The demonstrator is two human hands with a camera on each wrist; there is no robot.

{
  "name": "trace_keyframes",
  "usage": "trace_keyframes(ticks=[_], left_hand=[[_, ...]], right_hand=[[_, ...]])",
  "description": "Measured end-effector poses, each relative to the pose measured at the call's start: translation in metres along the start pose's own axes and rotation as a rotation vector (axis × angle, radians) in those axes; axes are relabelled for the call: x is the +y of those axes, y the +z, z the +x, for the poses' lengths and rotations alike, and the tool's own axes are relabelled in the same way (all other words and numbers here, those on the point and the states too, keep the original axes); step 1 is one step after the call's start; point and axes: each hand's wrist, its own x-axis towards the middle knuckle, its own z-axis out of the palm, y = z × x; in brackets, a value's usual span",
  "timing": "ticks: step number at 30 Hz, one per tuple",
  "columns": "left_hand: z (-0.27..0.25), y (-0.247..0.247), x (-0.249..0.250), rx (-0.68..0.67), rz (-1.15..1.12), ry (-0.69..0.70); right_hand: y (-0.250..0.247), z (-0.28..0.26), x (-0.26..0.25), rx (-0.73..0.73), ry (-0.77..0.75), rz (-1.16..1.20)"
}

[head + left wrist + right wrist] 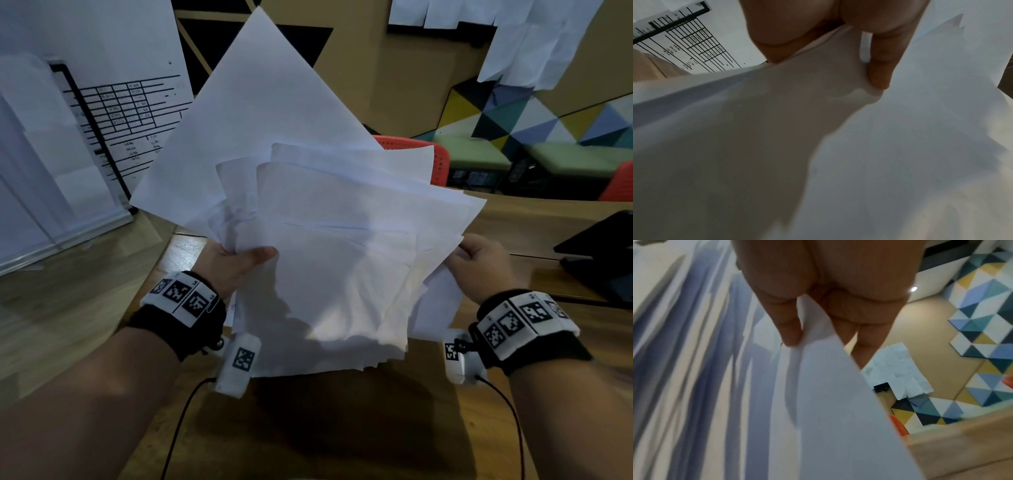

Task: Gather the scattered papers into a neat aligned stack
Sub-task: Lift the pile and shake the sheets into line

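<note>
A loose bundle of white papers point(325, 260) is held up above the wooden table point(342, 428), its sheets fanned out at differing angles. One large sheet point(260, 113) sticks up and left, turned diagonally. My left hand point(236, 263) grips the bundle's left edge, thumb on the front. In the left wrist view the left hand point(869, 73) pinches the papers point(838, 146). My right hand point(479, 263) pinches the right edge. The right wrist view shows the right hand point(797, 335) with thumb and fingers clamped on the sheets point(818, 402).
A white board with a printed table point(113, 116) leans at the left. A dark laptop point(603, 253) lies on the table at the right. Red chairs point(438, 157) and green benches stand beyond the table. More papers point(527, 41) hang on the far wall.
</note>
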Motion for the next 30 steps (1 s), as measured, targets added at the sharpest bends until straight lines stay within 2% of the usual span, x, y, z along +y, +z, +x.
trace_keyframes(ticks=[2,5,7,9,13,16,20,23,26,28,30], left_hand=[[-0.002,0.0,0.001,0.002,-0.002,-0.007],[-0.005,0.0,0.004,0.009,0.017,-0.013],[-0.007,0.001,0.005,0.01,0.019,-0.006],[-0.009,0.003,0.007,0.006,0.008,0.013],[-0.002,0.001,0.004,-0.004,0.027,-0.027],[0.004,-0.003,0.0,0.019,0.031,-0.067],[0.006,-0.007,0.0,0.029,0.097,-0.084],[0.006,-0.005,0.0,0.047,0.126,-0.102],[0.003,-0.001,0.004,0.044,0.156,-0.1],[-0.001,0.001,0.007,0.045,0.203,-0.075],[-0.004,0.002,0.01,0.056,0.186,-0.066]], right_hand=[[-0.004,0.002,0.004,-0.111,0.034,-0.063],[-0.007,-0.003,0.004,-0.33,0.051,-0.471],[-0.004,-0.007,0.001,-0.409,0.019,-0.61],[0.005,-0.009,0.0,-0.417,-0.016,-0.625],[0.026,-0.014,-0.008,-0.336,-0.126,-0.668],[0.022,-0.011,-0.006,-0.291,-0.166,-0.569],[-0.001,-0.005,0.015,-0.327,-0.009,-0.496],[-0.019,-0.002,0.027,-0.136,0.096,-0.368],[-0.03,-0.001,0.035,0.055,0.148,-0.093],[-0.031,-0.005,0.031,0.006,0.193,0.036],[-0.026,-0.012,0.026,-0.189,0.231,-0.086]])
